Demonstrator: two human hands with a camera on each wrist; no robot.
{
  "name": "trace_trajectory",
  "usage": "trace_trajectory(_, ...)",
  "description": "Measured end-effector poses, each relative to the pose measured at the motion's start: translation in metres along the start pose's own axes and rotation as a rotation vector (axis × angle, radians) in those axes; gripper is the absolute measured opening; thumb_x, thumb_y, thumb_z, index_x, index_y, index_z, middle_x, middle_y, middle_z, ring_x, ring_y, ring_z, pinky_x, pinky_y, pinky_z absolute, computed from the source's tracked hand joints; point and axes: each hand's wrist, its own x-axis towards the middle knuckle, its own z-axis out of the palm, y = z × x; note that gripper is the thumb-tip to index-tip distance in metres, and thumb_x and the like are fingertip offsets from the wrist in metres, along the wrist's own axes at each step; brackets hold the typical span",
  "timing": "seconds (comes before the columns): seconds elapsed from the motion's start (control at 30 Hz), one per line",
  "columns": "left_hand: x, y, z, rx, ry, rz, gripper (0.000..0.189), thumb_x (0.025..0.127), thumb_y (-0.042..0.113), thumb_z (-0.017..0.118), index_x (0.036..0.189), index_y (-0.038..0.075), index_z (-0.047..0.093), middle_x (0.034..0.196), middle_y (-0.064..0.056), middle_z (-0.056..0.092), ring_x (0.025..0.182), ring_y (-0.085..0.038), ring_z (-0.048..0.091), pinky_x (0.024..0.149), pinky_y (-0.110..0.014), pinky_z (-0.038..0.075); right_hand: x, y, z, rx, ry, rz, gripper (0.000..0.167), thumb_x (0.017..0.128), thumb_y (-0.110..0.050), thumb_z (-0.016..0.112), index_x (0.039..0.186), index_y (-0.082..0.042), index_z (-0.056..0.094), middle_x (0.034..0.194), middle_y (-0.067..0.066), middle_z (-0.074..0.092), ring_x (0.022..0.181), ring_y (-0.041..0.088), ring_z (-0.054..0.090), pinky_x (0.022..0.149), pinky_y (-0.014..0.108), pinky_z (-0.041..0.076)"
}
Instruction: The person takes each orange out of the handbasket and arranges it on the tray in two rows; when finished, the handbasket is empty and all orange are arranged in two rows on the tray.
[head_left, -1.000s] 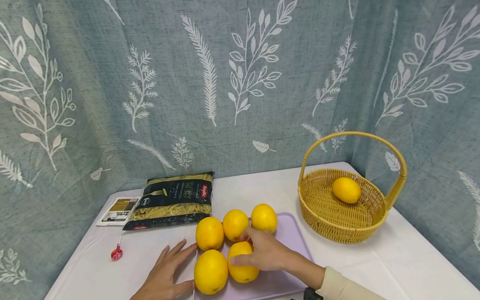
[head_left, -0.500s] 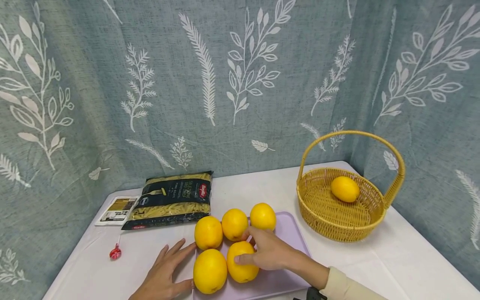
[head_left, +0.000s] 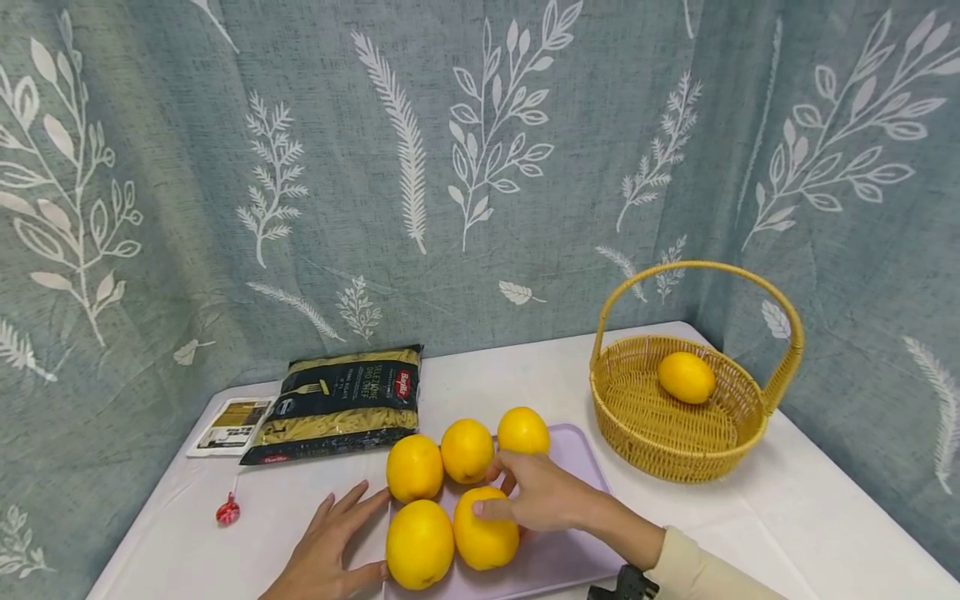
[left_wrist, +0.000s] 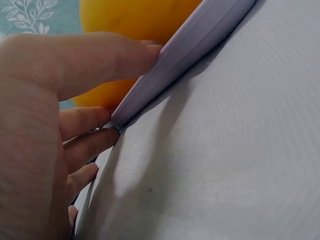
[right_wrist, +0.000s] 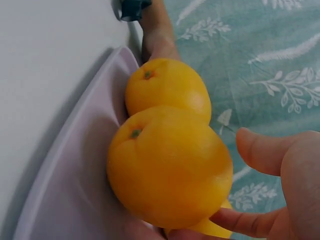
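Observation:
Several oranges sit on a lilac tray [head_left: 585, 467] in the head view, with two in front and three behind. My right hand [head_left: 551, 492] is at the front right orange [head_left: 486, 537]. In the right wrist view, the thumb [right_wrist: 262, 150] stands apart from that orange [right_wrist: 170, 167], while fingertips are right at its lower side. My left hand [head_left: 326, 546] lies spread along the tray's left edge, beside the front left orange [head_left: 420, 546]. Its thumb [left_wrist: 120, 60] and fingertips touch the tray rim [left_wrist: 175, 55] in the left wrist view.
A wicker basket [head_left: 667, 429] with a tall handle stands right of the tray, holding one orange [head_left: 686, 377]. Behind on the left lies a pasta bag [head_left: 337, 404], partly over a flat white packet [head_left: 228, 427]. A red lollipop [head_left: 228, 509] lies nearer.
My right thumb has lifted and drawn back toward the right across the front right orange, which sits slightly nearer me. The left hand stays put. The head view has shifted a little.

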Motion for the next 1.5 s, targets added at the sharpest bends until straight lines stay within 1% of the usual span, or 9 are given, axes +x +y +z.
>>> trace_trajectory(0.17,-0.001,-0.001,0.001,0.001,-0.006,0.010,0.086,0.077,0.048,0.079,0.151,0.013,0.050,0.159,-0.018,0.040,0.150,-0.048,0.022,0.119,-0.073,-0.005,-0.001,-0.001,-0.013,0.046,-0.018,0.006,0.039,0.094,-0.042,0.071,0.112,-0.008,0.063,0.097,0.006,0.066,0.064,0.022,0.066,0.055,0.034,0.060)
trace_trajectory(0.33,-0.001,0.000,0.000,0.001,-0.013,-0.010,0.087,0.078,0.049,0.079,0.151,0.013,0.050,0.159,-0.018,0.039,0.150,-0.048,0.022,0.120,-0.073,-0.005,0.001,-0.007,-0.038,-0.095,0.053,-0.057,0.031,0.096,-0.042,0.069,0.103,-0.012,0.066,0.097,0.002,0.068,0.083,0.017,0.064,0.069,0.032,0.056)
trace_trajectory(0.4,-0.001,0.001,0.000,0.002,-0.013,-0.018,0.087,0.077,0.049,0.079,0.151,0.013,0.050,0.160,-0.018,0.039,0.150,-0.048,0.022,0.120,-0.072,-0.005,0.001,-0.010,-0.050,-0.145,0.084,-0.064,0.028,0.095,-0.039,0.070,0.100,-0.012,0.067,0.093,0.001,0.068,0.084,0.016,0.062,0.070,0.033,0.055)
trace_trajectory(0.8,-0.001,0.001,0.000,0.014,-0.012,-0.035,0.088,0.076,0.049,0.080,0.151,0.015,0.050,0.160,-0.017,0.039,0.150,-0.047,0.022,0.120,-0.073,-0.005,0.001,-0.009,-0.142,-0.298,0.168,0.074,0.024,0.095,-0.030,0.071,0.100,-0.007,0.070,0.082,0.006,0.067,0.070,0.018,0.061,0.061,0.031,0.053)
trace_trajectory(1.03,0.002,-0.001,-0.001,0.022,-0.010,-0.016,0.088,0.075,0.048,0.081,0.150,0.015,0.051,0.160,-0.017,0.039,0.150,-0.047,0.023,0.119,-0.074,-0.004,-0.003,0.006,-0.198,-0.392,0.152,0.178,0.028,0.099,-0.031,0.065,0.107,-0.004,0.072,0.068,0.004,0.058,0.056,0.014,0.042,0.053,0.028,0.041)
trace_trajectory(1.13,0.000,-0.002,-0.002,0.032,0.000,-0.006,0.087,0.076,0.049,0.080,0.151,0.016,0.050,0.159,-0.017,0.040,0.150,-0.047,0.024,0.119,-0.073,-0.003,-0.005,0.015,-0.215,-0.428,0.164,0.202,0.036,0.100,-0.031,0.063,0.114,0.001,0.069,0.086,0.011,0.068,0.065,0.016,0.050,0.056,0.029,0.044)
trace_trajectory(1.27,-0.002,-0.003,-0.003,0.041,0.020,0.001,0.087,0.077,0.051,0.079,0.151,0.016,0.050,0.159,-0.017,0.041,0.150,-0.047,0.024,0.120,-0.073,-0.002,-0.005,0.030,-0.232,-0.452,0.174,0.239,0.047,0.099,-0.034,0.063,0.123,0.007,0.063,0.116,0.024,0.066,0.073,0.021,0.055,0.059,0.032,0.047)
trace_trajectory(1.4,-0.003,-0.001,-0.002,0.057,0.040,0.030,0.085,0.080,0.056,0.075,0.151,0.017,0.050,0.158,-0.015,0.043,0.149,-0.047,0.025,0.120,-0.073,0.000,-0.007,0.047,-0.245,-0.442,0.175,0.295,0.054,0.100,-0.033,0.061,0.131,0.011,0.057,0.125,0.031,0.060,0.073,0.025,0.056,0.059,0.036,0.051)
trace_trajectory(1.5,-0.004,0.000,-0.002,0.072,0.054,0.058,0.084,0.081,0.058,0.073,0.151,0.018,0.050,0.157,-0.014,0.045,0.149,-0.047,0.027,0.120,-0.074,0.002,-0.010,0.058,-0.252,-0.427,0.181,0.342,0.059,0.100,-0.033,0.059,0.136,0.013,0.051,0.135,0.037,0.050,0.093,0.039,0.062,0.069,0.044,0.058)
